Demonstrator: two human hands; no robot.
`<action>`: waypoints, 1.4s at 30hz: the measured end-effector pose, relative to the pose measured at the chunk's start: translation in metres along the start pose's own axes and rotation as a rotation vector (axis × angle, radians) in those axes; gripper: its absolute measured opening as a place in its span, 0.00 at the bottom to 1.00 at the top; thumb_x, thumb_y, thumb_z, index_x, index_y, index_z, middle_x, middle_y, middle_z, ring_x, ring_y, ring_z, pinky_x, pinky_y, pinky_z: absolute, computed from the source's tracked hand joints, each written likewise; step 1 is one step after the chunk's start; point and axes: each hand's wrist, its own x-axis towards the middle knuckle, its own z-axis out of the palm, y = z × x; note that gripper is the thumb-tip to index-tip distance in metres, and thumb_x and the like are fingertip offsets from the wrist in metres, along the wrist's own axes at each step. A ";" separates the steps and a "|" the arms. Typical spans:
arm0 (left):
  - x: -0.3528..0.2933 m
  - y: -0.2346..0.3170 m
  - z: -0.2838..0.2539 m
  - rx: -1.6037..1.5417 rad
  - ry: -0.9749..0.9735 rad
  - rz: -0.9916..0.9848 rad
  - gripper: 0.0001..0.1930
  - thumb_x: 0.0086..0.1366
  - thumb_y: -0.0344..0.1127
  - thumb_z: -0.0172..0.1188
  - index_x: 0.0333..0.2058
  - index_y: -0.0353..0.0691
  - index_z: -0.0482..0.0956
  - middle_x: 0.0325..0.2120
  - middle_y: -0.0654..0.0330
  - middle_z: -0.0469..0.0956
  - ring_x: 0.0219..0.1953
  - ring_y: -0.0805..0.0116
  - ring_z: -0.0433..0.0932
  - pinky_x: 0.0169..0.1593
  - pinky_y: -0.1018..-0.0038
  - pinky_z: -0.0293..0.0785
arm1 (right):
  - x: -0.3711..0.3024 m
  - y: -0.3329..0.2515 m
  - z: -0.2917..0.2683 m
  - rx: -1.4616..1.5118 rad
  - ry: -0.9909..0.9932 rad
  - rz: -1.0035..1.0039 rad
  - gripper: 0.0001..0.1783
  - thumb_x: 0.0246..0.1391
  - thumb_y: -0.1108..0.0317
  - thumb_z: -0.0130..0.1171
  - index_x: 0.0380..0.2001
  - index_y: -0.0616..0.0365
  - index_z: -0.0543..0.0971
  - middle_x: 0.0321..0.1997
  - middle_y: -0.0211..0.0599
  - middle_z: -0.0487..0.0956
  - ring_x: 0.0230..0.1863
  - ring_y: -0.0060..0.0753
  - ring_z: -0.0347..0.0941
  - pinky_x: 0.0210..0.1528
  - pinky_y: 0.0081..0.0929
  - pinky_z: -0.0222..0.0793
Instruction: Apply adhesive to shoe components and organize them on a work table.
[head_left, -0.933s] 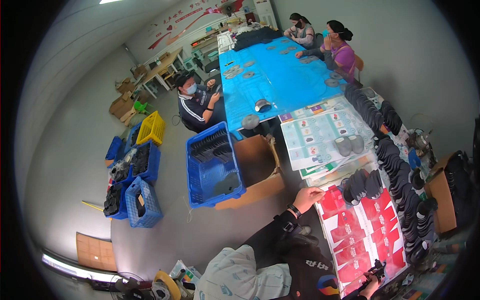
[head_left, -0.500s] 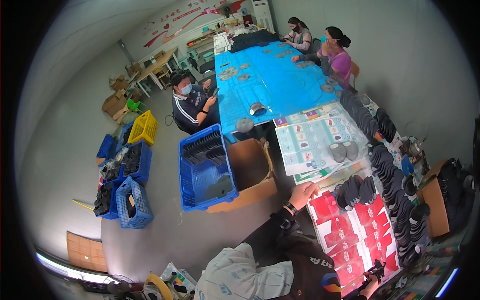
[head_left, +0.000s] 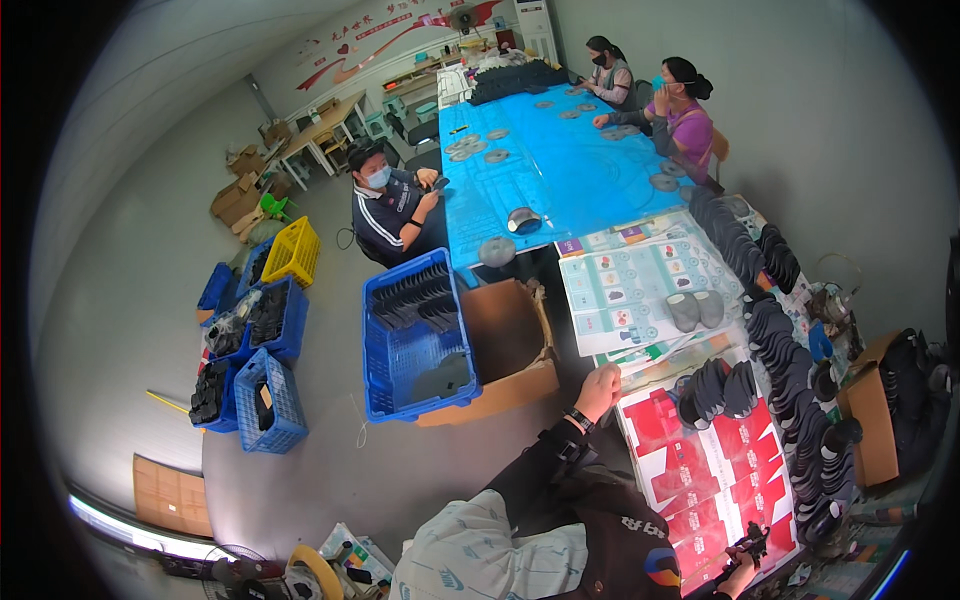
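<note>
My left hand (head_left: 599, 391) hangs by the left edge of the red-and-white printed sheets (head_left: 690, 480), fingers curled in and nothing showing in them. A dark band is on its wrist. At the sheets' near end, my right hand (head_left: 738, 578) grips a small black object (head_left: 750, 543) of jagged outline; its kind is too small to tell. Several black curved cup-like pieces (head_left: 712, 390) lie nested at the far end of the red sheets. Beyond them, two grey rounded pieces (head_left: 697, 310) rest on a pale printed sheet (head_left: 610, 290).
Stacked black pieces (head_left: 785, 360) run along the right side, beside a carton (head_left: 872, 425). A blue crate (head_left: 420, 370) and an open carton (head_left: 520, 383) stand left of my hand. Three people (head_left: 395, 205) sit around the blue-covered table (head_left: 550, 170). More crates (head_left: 270, 430) stand leftward.
My left hand has drawn slightly left off the sheets' edge, its fingers curling in. My right hand stays nearly in place. The person at the table's left has brought their hands closer together.
</note>
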 end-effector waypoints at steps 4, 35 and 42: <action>-0.005 0.003 -0.004 0.026 0.029 -0.011 0.18 0.77 0.40 0.46 0.25 0.41 0.67 0.16 0.68 0.63 0.15 0.76 0.65 0.21 0.77 0.61 | -0.006 0.000 0.002 0.017 0.023 -0.008 0.11 0.42 0.65 0.67 0.33 0.52 0.88 0.25 0.31 0.71 0.19 0.26 0.61 0.19 0.26 0.55; -0.005 -0.013 0.008 0.365 -0.212 -0.162 0.16 0.74 0.42 0.55 0.39 0.35 0.83 0.31 0.59 0.86 0.22 0.78 0.77 0.27 0.81 0.71 | -0.003 0.007 0.006 0.148 -0.142 -0.197 0.12 0.43 0.73 0.51 0.33 0.60 0.78 0.28 0.36 0.84 0.30 0.28 0.82 0.20 0.21 0.63; 0.002 -0.013 0.024 0.293 -0.213 -0.186 0.14 0.75 0.38 0.52 0.35 0.35 0.81 0.27 0.60 0.83 0.21 0.76 0.76 0.25 0.79 0.70 | 0.004 0.009 0.004 0.101 -0.166 -0.214 0.11 0.43 0.72 0.51 0.31 0.60 0.79 0.28 0.35 0.84 0.30 0.27 0.82 0.20 0.21 0.63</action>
